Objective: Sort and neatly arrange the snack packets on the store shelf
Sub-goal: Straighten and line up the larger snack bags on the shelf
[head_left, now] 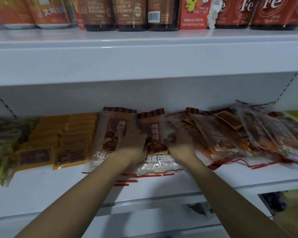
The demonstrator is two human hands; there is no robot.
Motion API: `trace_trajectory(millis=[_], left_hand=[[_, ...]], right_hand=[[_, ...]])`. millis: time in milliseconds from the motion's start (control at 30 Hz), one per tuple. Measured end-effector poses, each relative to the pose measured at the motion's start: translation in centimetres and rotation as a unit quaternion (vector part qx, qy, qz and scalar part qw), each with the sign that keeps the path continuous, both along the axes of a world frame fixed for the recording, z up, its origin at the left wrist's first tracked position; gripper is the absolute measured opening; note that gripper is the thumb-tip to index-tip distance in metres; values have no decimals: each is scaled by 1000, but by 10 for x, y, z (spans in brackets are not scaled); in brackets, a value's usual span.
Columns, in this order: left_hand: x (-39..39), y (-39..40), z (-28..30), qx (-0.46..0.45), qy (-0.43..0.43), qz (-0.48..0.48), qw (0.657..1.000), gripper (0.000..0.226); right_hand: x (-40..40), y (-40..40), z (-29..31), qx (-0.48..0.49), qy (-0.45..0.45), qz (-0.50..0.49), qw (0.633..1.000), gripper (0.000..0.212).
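Reaching onto the white shelf (41,189), both hands flank a brown snack packet (153,134) near centre. The left hand (131,145) lies flat on it, fingers seemingly together; the right hand (179,143) pinches its right edge, though blur obscures this. Bare shelf lies at 6 o'clock; jumbled packets (248,134) crowd 3 o'clock.

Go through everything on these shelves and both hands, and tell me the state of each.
Left hand: resting on the roast-duck packets.
Right hand: gripping the same packets.
Roast-duck packets: stacked flat.
Right-side packets: jumbled, overlapping.
Yellow packets: tidy rows.
Bottles: upright, upper shelf.
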State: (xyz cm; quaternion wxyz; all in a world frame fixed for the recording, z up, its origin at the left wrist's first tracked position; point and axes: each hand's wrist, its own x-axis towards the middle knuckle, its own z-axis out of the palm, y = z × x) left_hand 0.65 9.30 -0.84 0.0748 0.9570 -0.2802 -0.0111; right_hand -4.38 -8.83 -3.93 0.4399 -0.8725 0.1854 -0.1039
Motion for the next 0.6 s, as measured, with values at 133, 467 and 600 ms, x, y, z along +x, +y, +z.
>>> trace_trajectory(millis=[133, 467, 600], left_hand=[[0, -6, 8, 9, -18, 21, 1000, 28], [-29, -116, 24, -248, 206, -42, 946, 26], [-30, -148, 13, -371, 258, 48, 891, 22]], right_hand=[[-20, -32, 13, -235, -97, 9, 967, 21], [-39, -131, 14, -346, -163, -19, 924, 42], [-44, -134, 15, -398, -232, -46, 886, 30]])
